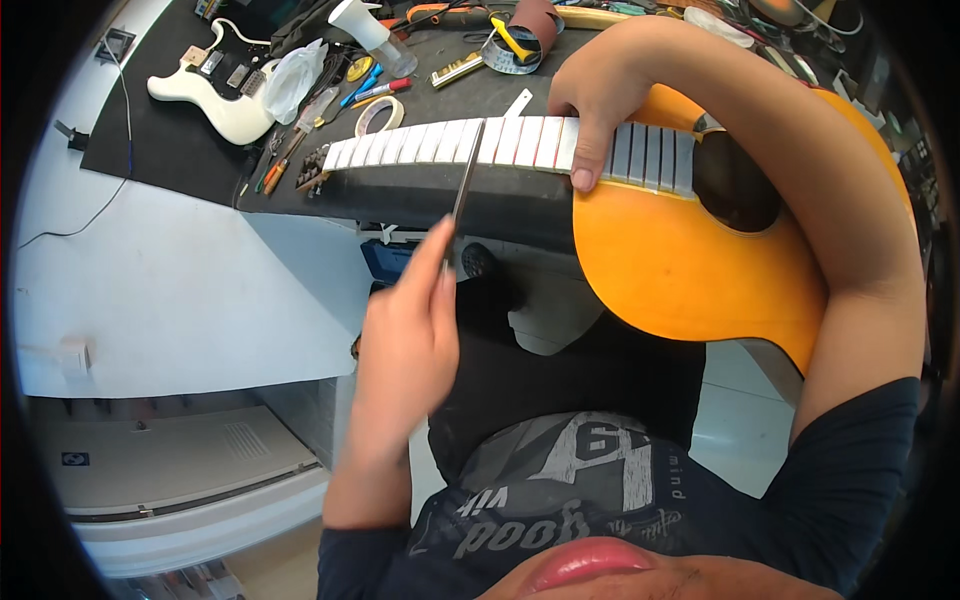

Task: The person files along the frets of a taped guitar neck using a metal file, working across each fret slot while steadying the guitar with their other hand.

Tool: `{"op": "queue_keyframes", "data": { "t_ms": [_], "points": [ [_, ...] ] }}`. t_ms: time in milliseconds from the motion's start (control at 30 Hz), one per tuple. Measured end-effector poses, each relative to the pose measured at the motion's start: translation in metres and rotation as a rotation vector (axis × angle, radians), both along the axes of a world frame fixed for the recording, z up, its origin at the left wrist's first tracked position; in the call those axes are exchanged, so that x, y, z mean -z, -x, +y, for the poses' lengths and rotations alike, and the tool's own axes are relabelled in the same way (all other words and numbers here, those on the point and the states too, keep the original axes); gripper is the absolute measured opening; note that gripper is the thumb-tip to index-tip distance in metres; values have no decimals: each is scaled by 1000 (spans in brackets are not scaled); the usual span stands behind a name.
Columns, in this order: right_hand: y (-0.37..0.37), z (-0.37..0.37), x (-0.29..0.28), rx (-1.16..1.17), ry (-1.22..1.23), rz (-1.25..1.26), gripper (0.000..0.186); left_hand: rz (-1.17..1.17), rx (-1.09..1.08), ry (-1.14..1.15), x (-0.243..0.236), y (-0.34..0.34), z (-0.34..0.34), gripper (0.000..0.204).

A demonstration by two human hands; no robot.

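An acoustic guitar with an orange-yellow top lies across the front of me, its neck pointing left over the bench edge. White strips cover most of the fretboard between the frets; near the sound hole the board shows grey. My left hand, slightly blurred, is closed round the lower end of a slim metal file. The file's upper part lies across the fretboard, along one fret line. Draped over the guitar body, my right arm brings my right hand to the neck. Its thumb presses the fretboard; the other fingers are mostly hidden behind.
On the dark bench mat lie a white electric guitar body, a clear plastic bag, a tape roll, a spray bottle and several screwdrivers and markers. More tools crowd the far edge. A white surface stands at left.
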State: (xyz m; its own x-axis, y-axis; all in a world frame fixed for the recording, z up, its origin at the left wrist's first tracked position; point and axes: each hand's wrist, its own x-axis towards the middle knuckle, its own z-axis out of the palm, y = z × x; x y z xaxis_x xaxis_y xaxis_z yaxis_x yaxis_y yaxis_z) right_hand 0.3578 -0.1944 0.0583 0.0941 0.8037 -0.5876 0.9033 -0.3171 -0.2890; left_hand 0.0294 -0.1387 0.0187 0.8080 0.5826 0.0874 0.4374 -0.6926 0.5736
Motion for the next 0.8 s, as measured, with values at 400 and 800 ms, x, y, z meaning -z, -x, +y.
{"op": "queue_keyframes", "data": {
  "t_ms": [400,800],
  "points": [
    [0,2,-4,-2,-1,55,99,24,-59,52,2,33,-18,46],
    [-3,-5,3,24,-16,35,99,-3,-17,32,7,10,-8,45]
  ]
}}
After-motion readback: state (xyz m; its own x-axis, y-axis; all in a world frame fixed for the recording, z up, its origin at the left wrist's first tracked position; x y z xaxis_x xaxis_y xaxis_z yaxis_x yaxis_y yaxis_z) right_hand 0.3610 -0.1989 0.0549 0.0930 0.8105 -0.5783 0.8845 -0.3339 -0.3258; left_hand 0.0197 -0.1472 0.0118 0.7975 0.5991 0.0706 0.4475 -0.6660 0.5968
